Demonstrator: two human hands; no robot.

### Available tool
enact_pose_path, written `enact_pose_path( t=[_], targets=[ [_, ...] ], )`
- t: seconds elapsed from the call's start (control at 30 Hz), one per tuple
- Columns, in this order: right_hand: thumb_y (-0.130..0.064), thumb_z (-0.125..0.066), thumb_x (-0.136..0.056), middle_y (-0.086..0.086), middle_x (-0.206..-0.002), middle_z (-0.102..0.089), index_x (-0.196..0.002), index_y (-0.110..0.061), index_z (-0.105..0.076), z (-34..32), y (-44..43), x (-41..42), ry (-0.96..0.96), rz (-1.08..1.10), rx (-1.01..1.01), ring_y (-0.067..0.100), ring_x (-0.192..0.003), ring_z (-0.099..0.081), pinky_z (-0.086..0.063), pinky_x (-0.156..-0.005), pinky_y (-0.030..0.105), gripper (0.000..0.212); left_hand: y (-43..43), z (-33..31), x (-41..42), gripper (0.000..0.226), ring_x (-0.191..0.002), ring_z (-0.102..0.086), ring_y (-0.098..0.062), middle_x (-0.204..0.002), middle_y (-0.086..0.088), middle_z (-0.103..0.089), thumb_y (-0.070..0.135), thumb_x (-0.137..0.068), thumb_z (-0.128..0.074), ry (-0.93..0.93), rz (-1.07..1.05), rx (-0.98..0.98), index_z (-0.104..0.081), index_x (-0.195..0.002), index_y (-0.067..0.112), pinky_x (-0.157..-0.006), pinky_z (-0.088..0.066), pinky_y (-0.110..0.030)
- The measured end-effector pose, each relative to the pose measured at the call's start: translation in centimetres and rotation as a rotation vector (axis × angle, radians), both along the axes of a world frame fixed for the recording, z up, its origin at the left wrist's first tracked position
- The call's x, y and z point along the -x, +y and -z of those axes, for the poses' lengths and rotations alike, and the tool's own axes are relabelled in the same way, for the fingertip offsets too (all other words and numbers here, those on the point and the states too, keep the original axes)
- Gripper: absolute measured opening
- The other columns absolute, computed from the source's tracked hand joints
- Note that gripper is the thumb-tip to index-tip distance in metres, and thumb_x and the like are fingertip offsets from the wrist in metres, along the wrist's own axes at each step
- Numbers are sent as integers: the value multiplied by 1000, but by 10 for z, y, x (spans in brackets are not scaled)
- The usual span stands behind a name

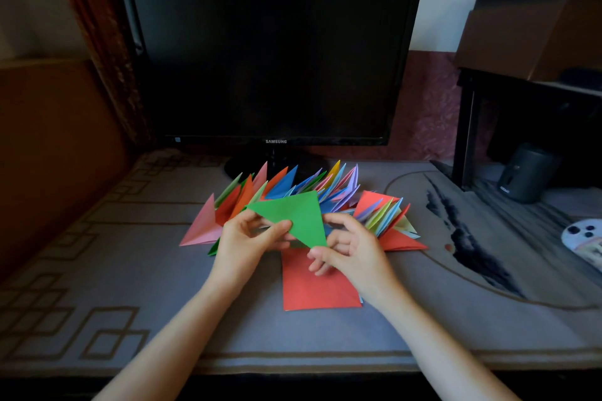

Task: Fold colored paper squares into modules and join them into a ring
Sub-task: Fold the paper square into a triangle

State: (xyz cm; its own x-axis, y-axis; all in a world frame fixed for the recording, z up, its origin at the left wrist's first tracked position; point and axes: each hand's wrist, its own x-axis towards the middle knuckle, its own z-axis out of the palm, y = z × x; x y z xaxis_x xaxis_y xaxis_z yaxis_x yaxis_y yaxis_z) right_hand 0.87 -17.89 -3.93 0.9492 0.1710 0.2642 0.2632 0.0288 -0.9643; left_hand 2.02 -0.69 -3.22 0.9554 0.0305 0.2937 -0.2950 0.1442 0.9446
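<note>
Ur left hand & right hand fingers pinch the green folded paper triangle; long tip points near-right, by right hand.

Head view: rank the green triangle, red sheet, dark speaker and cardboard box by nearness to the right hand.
1. green triangle, pinched at its lower corner by the right hand.
2. red sheet, lying flat just beneath that hand.
3. dark speaker, low at the back right.
4. cardboard box, upper right, above the speaker.
</note>
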Motion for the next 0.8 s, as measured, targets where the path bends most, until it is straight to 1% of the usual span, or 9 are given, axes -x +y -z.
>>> enact_pose_path(
  t=[0.07,0.17,0.27,0.33,0.4,0.43,0.57,0.7,0.8],
  targets=[
    [11,-66,-77,22,-68,-60,-107,-22,-52,1,-1,1,1,-8,-5,31,-60,-67,-55,-56,35,46,0,1,-1,14,-63,-69,-16,-71,-6,-71,-5,-79,-65,-24,-12,-21,-62,-92,-3,-60,-57,-23],
    [1,-67,-81,10,-68,-67,-111,-19,-54,1,-2,2,-20,-6,19,29,-62,-68,-54,-56,32,38,3,3,-5,10,-63,-67,-12,-69,-1,-70,-3,-79,-66,-53,-64,-62,-63,-85,5,-63,-55,-22],
    [-20,-59,-89,-1,-91,-70,-113,-23,-58,-2,-6,0,-158,109,18,19,-78,-67,-54,-62,29,24,6,5,-9,12,-63,-62,-6,-70,3,-65,-4,-79,-65,-51,-65,-72,-61,-78,7,-63,-51,-19],
    [-7,-48,-90,-6,-114,-63,-117,-27,-57,-4,-12,0,-297,153,85,13,-99,-61,-53,-76,30,35,4,4,-6,17,-63,-62,2,-67,9,-68,-8,-80,-62,-53,-1,-113,-63,-78,8,-61,-48,-12],
    [13,-44,-81,-5,-131,-48,-118,-29,-59,-2,-15,2,-416,182,242,15,-117,-51,-46,-93,27,58,1,3,-3,20,-65,-63,3,-68,12,-70,-9,-81,-61,-48,56,-140,-65,-80,10,-63,-47,-10],
    [18,-45,-76,-5,-135,-42,-116,-30,-62,-1,-15,2,-444,188,310,16,-122,-45,-42,-98,23,64,1,3,-3,19,-66,-64,2,-69,12,-70,-9,-81,-61,-43,77,-141,-66,-82,10,-64,-48,-10],
    [3,-66,-73,-13,-138,-37,-102,-33,-69,5,-13,0,-458,146,433,13,-123,-40,-29,-103,14,46,3,2,-3,17,-66,-64,-5,-76,5,-73,-5,-81,-61,-5,142,-116,-67,-89,9,-60,-50,-16],
    [-15,-70,-72,-8,-128,-50,-91,-34,-71,6,-13,-6,-436,181,396,15,-116,-47,-35,-100,19,27,0,1,0,18,-64,-64,-8,-77,3,-73,-6,-81,-60,29,202,-93,-67,-89,8,-59,-51,-17],
    [-19,-72,-75,-4,-111,-60,-84,-24,-72,6,-12,-7,-419,198,331,10,-107,-55,-38,-91,13,10,-2,-2,4,13,-68,-69,-13,-77,-3,-73,1,-82,-59,39,245,-54,-67,-88,8,-64,-54,-19]
  ],
)
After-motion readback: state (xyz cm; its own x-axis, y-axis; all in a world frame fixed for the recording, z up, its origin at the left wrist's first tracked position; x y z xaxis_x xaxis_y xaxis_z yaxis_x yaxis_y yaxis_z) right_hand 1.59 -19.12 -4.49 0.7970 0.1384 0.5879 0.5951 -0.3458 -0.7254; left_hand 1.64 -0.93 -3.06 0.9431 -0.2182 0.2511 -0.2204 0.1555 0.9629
